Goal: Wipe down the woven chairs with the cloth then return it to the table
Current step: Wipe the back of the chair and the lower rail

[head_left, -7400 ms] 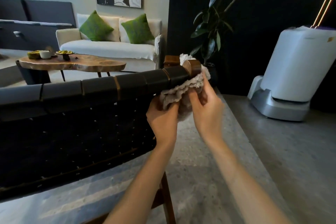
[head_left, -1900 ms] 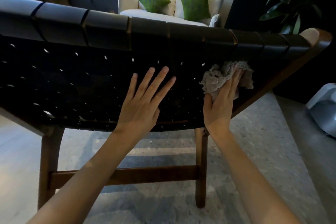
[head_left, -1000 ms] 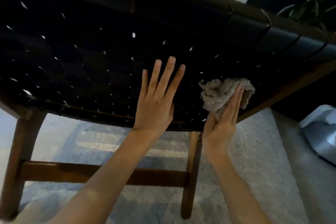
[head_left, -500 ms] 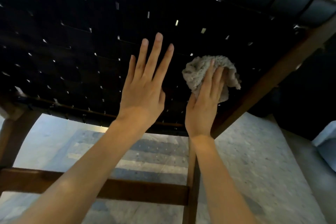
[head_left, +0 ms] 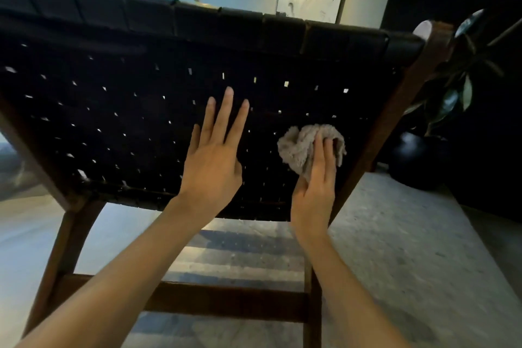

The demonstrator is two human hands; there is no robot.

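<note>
- Bracing the woven chair back [head_left: 113,110], the left hand [head_left: 211,161] lies flat on the straps near centre. Its fingers are straight and spread and hold nothing, as they did two seconds ago.
- Cloth [head_left: 299,147]: bunched and pressed to the weave low on the right part of the back, just right of the left hand. Two seconds ago it sat higher, close under the top edge. It has since travelled down and slightly left.
- Right hand [head_left: 315,192]: fingers [head_left: 322,155] straight and together, pressing the cloth to the straps. The thumb lies against the cloth's lower tail, and a pinch there cannot be confirmed.
- Wooden side rail [head_left: 395,110]: just right of the cloth, not touched.
- Task status (judgement): the right strip of this back looks covered from top to bottom. The left portion remains, so wiping is mid-course. The table is out of view, and the return step is not yet due.
</note>
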